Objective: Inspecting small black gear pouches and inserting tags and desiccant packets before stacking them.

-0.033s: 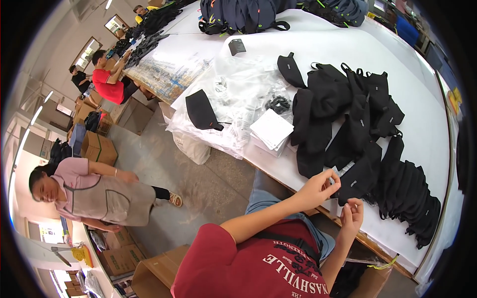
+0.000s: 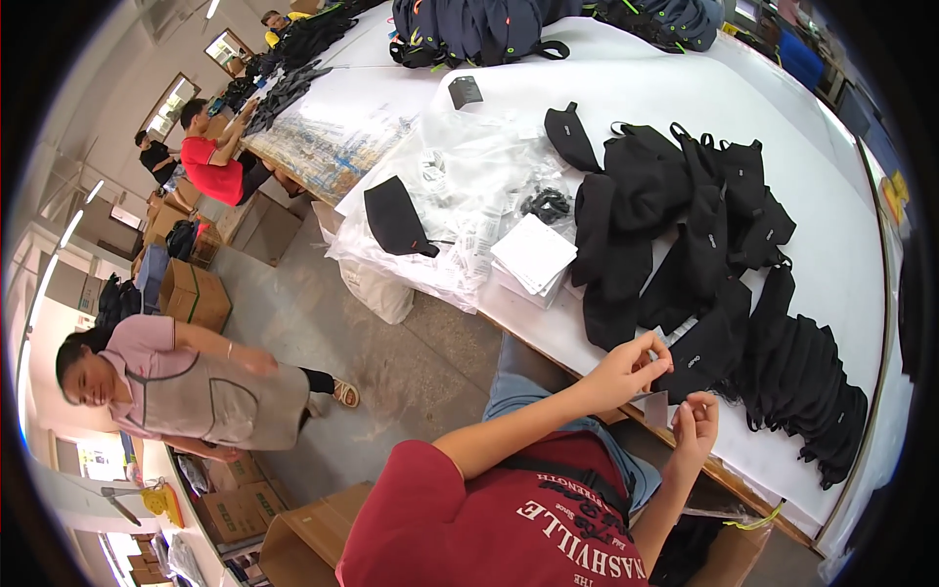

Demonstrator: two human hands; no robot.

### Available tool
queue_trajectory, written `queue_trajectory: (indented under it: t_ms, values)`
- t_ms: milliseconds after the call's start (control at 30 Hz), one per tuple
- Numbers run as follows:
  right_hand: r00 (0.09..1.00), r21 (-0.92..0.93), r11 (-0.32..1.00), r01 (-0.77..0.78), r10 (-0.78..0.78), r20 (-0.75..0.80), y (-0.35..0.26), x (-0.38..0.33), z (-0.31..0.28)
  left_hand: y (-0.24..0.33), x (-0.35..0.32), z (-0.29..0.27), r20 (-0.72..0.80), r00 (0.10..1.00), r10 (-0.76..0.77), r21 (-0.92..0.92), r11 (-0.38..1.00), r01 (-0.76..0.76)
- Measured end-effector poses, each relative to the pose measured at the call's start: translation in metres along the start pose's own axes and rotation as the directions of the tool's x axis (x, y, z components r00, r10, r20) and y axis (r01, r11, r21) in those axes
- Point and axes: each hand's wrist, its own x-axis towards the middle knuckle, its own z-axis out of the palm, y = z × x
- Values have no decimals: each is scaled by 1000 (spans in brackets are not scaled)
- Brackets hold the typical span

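Note:
My left hand [image 2: 626, 376] is closed in a pinch above the table's near edge, thumb and forefinger together. What it pinches is too small to make out. Just to its right, my right hand [image 2: 695, 427] has its fingers curled together, and their contents are hidden. Between the hands shows a small pale tag [image 2: 657, 409]; I cannot tell which hand carries it. Right behind them lies a black fabric pouch [image 2: 706, 356] with a small white mark. More black pouches [image 2: 646, 186] are heaped beyond it, and a row of overlapping ones [image 2: 807, 386] lies to the right.
Left of the heap are a stack of white cards [image 2: 534, 254], crumpled clear plastic bags [image 2: 460, 186], a black cord bundle [image 2: 548, 204] and one separate black pouch [image 2: 396, 217]. Dark backpacks [image 2: 469, 29] sit at the far side. A person in an apron [image 2: 215, 401] stands at left.
The pale tag has come into view between my hands, which have barely shifted. The person in the apron has moved slightly.

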Motion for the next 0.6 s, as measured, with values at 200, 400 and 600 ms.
queue_trajectory:
  t_ms: [200, 400, 600]
  values:
    - [999, 64, 997, 41, -42, 11, -15, -1, -1, 5, -2, 4, 311, 937, -160, -304, 917, 257]
    - [998, 193, 981, -16, 5, 57, -12, -3, -7, 17, -8, 10, 313, 917, -247, -203, 926, 319]
    - [999, -391, 920, 10, 6, 39, -15, -11, 2, 19, -7, 9, 285, 936, -207, -125, 960, 250]
